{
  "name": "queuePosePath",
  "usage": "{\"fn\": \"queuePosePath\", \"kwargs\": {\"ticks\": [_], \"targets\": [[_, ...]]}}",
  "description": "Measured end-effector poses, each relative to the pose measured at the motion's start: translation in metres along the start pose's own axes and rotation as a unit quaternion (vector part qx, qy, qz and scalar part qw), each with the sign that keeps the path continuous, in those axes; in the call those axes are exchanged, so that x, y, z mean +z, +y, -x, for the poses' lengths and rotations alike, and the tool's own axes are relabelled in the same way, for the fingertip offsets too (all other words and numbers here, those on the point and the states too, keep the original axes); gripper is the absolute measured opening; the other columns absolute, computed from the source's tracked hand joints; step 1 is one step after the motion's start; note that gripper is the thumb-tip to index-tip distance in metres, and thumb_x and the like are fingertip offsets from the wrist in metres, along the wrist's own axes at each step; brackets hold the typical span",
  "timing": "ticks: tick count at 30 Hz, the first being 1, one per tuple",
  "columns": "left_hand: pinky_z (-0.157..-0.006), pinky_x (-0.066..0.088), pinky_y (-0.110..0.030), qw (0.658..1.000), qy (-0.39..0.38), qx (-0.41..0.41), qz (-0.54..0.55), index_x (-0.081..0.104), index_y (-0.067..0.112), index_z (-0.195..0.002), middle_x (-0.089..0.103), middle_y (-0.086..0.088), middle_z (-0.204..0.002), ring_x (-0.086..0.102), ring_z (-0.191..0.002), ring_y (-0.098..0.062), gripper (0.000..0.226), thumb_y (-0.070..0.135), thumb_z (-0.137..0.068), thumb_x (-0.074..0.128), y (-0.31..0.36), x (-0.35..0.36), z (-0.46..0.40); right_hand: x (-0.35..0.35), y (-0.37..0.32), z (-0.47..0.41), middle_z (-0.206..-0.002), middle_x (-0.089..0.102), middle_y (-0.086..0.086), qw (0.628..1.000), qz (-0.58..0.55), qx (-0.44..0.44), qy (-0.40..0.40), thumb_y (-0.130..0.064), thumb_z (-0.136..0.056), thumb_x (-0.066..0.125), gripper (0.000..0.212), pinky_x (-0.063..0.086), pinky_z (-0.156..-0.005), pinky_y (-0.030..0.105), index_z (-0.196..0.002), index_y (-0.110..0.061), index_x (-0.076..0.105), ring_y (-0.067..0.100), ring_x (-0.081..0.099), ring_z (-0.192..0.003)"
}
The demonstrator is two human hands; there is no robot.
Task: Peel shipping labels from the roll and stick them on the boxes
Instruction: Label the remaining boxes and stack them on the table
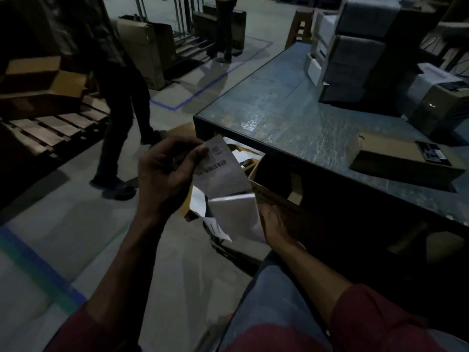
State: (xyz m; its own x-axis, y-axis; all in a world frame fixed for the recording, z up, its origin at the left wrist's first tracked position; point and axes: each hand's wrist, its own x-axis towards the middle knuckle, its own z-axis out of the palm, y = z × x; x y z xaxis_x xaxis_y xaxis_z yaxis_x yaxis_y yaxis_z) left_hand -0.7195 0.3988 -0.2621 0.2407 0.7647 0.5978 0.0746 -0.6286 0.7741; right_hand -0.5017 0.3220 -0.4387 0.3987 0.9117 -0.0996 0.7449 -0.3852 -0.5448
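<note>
Pinching label strip [223, 174] top: left hand [167, 174]; right hand [275, 222] grips bottom; long axis vertical, barcode up.

Box [406, 161] on table [291, 118]; pallet [50, 128] left.

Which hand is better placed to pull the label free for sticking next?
Left, probably. The left hand already pinches the top edge of the barcoded label, while the right hand supports the lower strip from below and can steady it.
</note>
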Motion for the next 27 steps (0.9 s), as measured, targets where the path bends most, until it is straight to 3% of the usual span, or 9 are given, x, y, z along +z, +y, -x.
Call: {"fn": "queuePosePath", "kwargs": {"ticks": [3, 6, 8, 10, 13, 15, 18, 23, 27], "targets": [[-0.072, 0.061, -0.029, 0.999, 0.041, 0.005, 0.0, 0.073, 0.01, -0.103, 0.076, -0.012, -0.094, 0.076, -0.085, -0.019, 0.006, 0.015, -0.098, 0.073, 0.004, -0.013, -0.012, 0.033, 0.017, -0.005, -0.103, 0.076, 0.009, 0.997, 0.052, 0.018, -0.048, -0.023, -0.095, 0.057, 0.022, 0.055, -0.074, 0.032, -0.102, -0.016, 0.077, 0.026, 0.071, -0.092], [-0.072, 0.059, -0.026, 0.999, -0.026, -0.011, -0.019, 0.075, 0.006, -0.101, 0.077, -0.008, -0.093, 0.075, -0.084, -0.012, 0.007, 0.011, -0.097, 0.075, 0.004, -0.015, -0.018, 0.047, 0.039, 0.003, -0.157, 0.047, 0.003, 0.984, 0.01, 0.032, -0.174, -0.02, -0.095, 0.06, 0.054, 0.041, -0.112, 0.037, -0.147, -0.035, 0.054, 0.026, 0.047, -0.142], [-0.074, 0.06, -0.028, 0.992, -0.116, -0.047, -0.027, 0.077, 0.006, -0.099, 0.078, -0.003, -0.094, 0.075, -0.086, -0.01, 0.006, 0.01, -0.095, 0.076, 0.001, -0.008, -0.013, 0.038, 0.031, 0.009, -0.167, 0.031, -0.003, 0.974, -0.022, 0.031, -0.222, -0.028, -0.1, 0.059, 0.061, 0.027, -0.124, 0.04, -0.153, -0.051, 0.039, 0.024, 0.032, -0.152], [-0.074, 0.061, -0.026, 0.98, -0.184, -0.076, -0.024, 0.079, 0.009, -0.096, 0.079, 0.003, -0.091, 0.075, -0.087, -0.006, 0.004, 0.012, -0.093, 0.078, 0.001, 0.004, -0.004, 0.014, 0.012, 0.012, -0.138, 0.063, 0.008, 0.984, -0.07, 0.007, -0.165, -0.029, -0.102, 0.057, 0.041, 0.052, -0.103, 0.038, -0.141, -0.04, 0.056, 0.027, 0.062, -0.121], [-0.07, 0.057, -0.019, 0.966, -0.234, -0.1, 0.052, 0.078, 0.011, -0.091, 0.079, 0.001, -0.091, 0.075, -0.084, -0.005, 0.001, 0.011, -0.09, 0.079, 0.013, 0.027, 0.001, -0.047, -0.018, 0.034, -0.095, 0.073, -0.005, 0.965, -0.262, -0.006, -0.022, -0.024, -0.104, 0.058, 0.018, 0.06, -0.078, 0.036, -0.114, -0.019, 0.073, 0.015, 0.07, -0.084], [-0.07, 0.055, -0.019, 0.955, -0.261, -0.097, 0.104, 0.078, 0.013, -0.089, 0.079, 0.0, -0.087, 0.076, -0.083, -0.008, 0.001, 0.012, -0.089, 0.079, 0.026, 0.045, -0.003, -0.097, -0.027, 0.061, -0.096, 0.079, 0.0, 0.919, -0.392, -0.001, 0.044, -0.033, -0.106, 0.057, 0.023, 0.061, -0.07, 0.043, -0.104, -0.024, 0.078, 0.023, 0.075, -0.086], [-0.067, 0.053, -0.016, 0.939, -0.289, -0.075, 0.171, 0.077, 0.014, -0.087, 0.078, 0.003, -0.081, 0.074, -0.075, -0.006, 0.004, 0.016, -0.084, 0.078, 0.052, 0.081, -0.02, -0.172, -0.032, 0.095, -0.097, 0.08, 0.008, 0.872, -0.466, -0.024, 0.146, -0.047, -0.103, 0.051, 0.046, 0.06, -0.069, 0.036, -0.104, -0.01, 0.078, 0.025, 0.077, -0.086], [-0.073, 0.062, -0.038, 0.911, -0.354, -0.024, 0.212, 0.079, 0.008, -0.091, 0.079, -0.007, -0.085, 0.077, -0.081, -0.023, 0.012, 0.019, -0.088, 0.082, 0.106, 0.163, -0.049, -0.251, -0.016, 0.133, -0.095, 0.08, 0.001, 0.886, -0.354, -0.104, 0.282, -0.028, -0.095, 0.075, 0.011, 0.064, -0.072, 0.037, -0.095, -0.018, 0.08, 0.02, 0.077, -0.086], [-0.071, 0.057, -0.024, 0.901, -0.387, -0.013, 0.194, 0.078, 0.007, -0.096, 0.08, -0.001, -0.087, 0.077, -0.083, -0.013, 0.009, 0.014, -0.092, 0.08, 0.134, 0.223, -0.059, -0.282, 0.015, 0.14, -0.092, 0.081, 0.002, 0.876, -0.362, -0.051, 0.315, -0.011, -0.092, 0.076, 0.01, 0.064, -0.072, 0.04, -0.1, -0.016, 0.08, 0.022, 0.079, -0.084]]}}
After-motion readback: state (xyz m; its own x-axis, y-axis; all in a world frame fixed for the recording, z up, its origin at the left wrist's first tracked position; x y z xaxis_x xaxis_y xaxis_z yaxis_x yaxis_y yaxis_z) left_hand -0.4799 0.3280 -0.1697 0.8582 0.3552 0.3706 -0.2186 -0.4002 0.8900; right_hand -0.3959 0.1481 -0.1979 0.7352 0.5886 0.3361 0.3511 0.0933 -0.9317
